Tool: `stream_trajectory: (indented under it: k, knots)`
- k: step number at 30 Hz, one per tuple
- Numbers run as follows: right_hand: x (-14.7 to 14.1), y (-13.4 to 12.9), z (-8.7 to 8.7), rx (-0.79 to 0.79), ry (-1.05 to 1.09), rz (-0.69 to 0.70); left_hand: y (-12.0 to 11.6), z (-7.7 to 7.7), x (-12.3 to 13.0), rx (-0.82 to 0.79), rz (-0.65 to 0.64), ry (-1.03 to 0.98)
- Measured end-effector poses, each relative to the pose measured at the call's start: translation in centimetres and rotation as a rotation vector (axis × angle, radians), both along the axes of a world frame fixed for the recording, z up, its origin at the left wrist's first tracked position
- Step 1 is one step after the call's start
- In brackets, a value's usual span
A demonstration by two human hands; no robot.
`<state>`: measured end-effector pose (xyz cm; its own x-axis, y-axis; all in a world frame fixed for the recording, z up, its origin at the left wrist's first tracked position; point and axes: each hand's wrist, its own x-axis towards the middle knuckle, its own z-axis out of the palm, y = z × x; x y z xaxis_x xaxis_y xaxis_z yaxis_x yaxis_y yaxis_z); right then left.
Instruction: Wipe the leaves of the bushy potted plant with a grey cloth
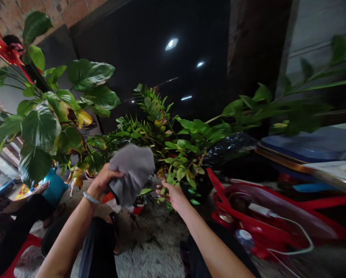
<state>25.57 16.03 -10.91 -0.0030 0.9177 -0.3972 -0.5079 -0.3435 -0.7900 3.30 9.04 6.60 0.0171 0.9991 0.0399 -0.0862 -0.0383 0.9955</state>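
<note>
The left hand [104, 178] — a bangle [91, 198] around its wrist — holds a grey cloth [133, 170]. The right hand [174, 194] has its fingers at the low foliage of a green plant [182, 172]. A broad-leaved plant [41, 127], partly yellowed, spreads at left; a red container [265, 228] and white cable [308, 231] sit at right, near a bottle [244, 238].

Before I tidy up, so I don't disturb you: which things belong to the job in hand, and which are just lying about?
In use:
- grey cloth, in the left hand
- leafy green plant, at the right hand

Apparently just lying about:
- red plastic object
- white cabled device
- capped bottle
</note>
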Motion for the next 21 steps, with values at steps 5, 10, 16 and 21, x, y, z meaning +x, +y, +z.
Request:
stream_trajectory:
  k: [5,10,16,21]
  knots:
    - [-0.1,-0.5,0.7,-0.018,-0.010,-0.007,2.4,-0.9,-0.4,0.104,0.296,-0.214]
    - [0.4,-0.3,0.5,-0.025,-0.018,0.000,-1.8,-8.2,-0.8,-0.241,0.073,-0.003]
    - [0.4,-0.2,0.5,-0.016,-0.025,0.038,-2.2,-1.5,-2.7,0.040,0.100,-0.045]
    - [-0.2,-0.3,0.8,-0.035,-0.019,-0.020,0.9,-1.5,-2.3,0.008,0.495,-0.415]
